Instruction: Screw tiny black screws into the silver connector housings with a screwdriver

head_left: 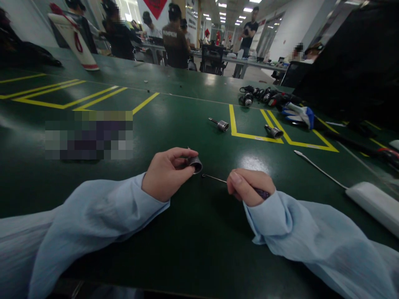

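Observation:
My left hand (170,170) pinches a short metal cup-shaped socket (196,165) between thumb and fingers, its open mouth turned toward the right. Closed around a slim tool (215,179) is my right hand (251,185). That tool has a thin steel shaft and a dark purplish handle, mostly hidden in the palm; its small dark tip points at the socket, a little apart from it. Two similar metal sockets with thin shanks lie farther off: one socket (222,125) left of the yellow tape, another socket (274,131) within the taped area.
Yellow tape (255,138) marks the green table (187,249). A white power strip (372,203) with its cable lies at right. Behind are a blue-white glove (297,114) and black corded items (247,99). A tall white container (75,41) stands back left. People sit beyond.

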Motion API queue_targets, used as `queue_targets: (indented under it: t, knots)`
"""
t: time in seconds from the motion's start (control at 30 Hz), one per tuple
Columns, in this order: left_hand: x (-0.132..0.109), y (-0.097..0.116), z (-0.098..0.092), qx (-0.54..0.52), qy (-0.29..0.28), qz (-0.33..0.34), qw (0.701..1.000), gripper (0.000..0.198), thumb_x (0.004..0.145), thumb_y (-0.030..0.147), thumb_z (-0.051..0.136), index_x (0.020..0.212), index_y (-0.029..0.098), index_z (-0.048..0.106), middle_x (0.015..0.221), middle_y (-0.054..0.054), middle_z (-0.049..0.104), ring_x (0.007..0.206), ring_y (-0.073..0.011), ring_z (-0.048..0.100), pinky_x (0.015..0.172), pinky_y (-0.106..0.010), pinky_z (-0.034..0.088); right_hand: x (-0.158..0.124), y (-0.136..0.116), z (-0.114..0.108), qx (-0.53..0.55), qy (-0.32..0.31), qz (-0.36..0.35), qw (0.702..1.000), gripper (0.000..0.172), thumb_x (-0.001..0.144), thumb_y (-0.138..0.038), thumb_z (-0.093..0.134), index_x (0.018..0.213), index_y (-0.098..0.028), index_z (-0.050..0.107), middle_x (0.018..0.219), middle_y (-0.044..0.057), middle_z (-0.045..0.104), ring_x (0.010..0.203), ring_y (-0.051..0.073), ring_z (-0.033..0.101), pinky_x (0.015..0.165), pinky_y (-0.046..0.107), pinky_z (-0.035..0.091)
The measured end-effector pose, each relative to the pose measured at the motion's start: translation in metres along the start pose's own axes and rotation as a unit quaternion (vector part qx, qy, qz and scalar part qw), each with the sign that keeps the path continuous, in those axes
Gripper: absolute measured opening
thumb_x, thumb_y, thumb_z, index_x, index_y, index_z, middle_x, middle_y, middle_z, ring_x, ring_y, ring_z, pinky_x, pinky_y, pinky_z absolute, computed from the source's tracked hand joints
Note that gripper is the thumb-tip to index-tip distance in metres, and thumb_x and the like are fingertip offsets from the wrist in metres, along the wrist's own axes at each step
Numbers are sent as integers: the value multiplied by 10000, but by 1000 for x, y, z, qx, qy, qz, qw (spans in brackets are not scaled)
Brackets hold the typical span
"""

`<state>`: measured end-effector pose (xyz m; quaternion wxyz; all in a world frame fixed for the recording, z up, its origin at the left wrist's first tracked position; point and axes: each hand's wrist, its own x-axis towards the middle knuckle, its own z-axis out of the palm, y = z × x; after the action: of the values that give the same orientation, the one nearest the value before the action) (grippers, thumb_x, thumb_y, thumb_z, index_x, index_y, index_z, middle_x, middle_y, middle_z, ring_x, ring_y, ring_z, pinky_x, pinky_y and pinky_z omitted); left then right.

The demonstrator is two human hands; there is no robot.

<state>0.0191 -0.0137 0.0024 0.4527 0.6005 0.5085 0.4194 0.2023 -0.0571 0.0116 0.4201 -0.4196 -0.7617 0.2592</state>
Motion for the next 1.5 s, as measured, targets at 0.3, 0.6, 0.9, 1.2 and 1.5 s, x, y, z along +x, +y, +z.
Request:
queue_targets:
  t: [0.3,0.6,0.9,1.2,1.5]
  knots:
    - [-2,2,0,-10,-5,-4,1000,345,577,174,677,910,110,615,845,-59,685,794,-184,653,744,-304,542,8,-2,-6,15,-37,19,999,385,841,-234,416,471,-153,488,418,-48,422,396,45,406,440,204,335]
    - [-2,-1,-3,-43,-12,-31,999,349,567,129,664,911,136,607,807,-51,691,782,-196,657,743,-324,533,8,5,-4,260,-77,191,943,408,836,-347,424,482,-151,476,387,-44,416,344,58,373,341,195,262]
    - [-2,5,1,-112,3,-10,994,257,548,76,656,788,127,576,856,-31,669,728,-140,646,720,-267,526,-2,10,3,140,18,-54,989,311,857,-261,394,595,-149,520,504,-16,485,465,80,465,473,235,378]
    - [-7,11,3,-104,-2,6,995,219,555,110,656,752,133,562,906,-47,667,736,-151,651,710,-282,535,1,12,13,-3,20,-206,978,188,824,-178,414,677,-145,527,560,0,512,526,92,459,534,252,393]
    - [-8,8,5,-36,18,64,997,134,607,121,623,717,136,549,913,-57,665,772,-148,652,696,-247,543,1,4,10,-74,-31,-200,977,229,839,-176,397,663,-120,532,571,34,535,556,108,463,570,261,398]
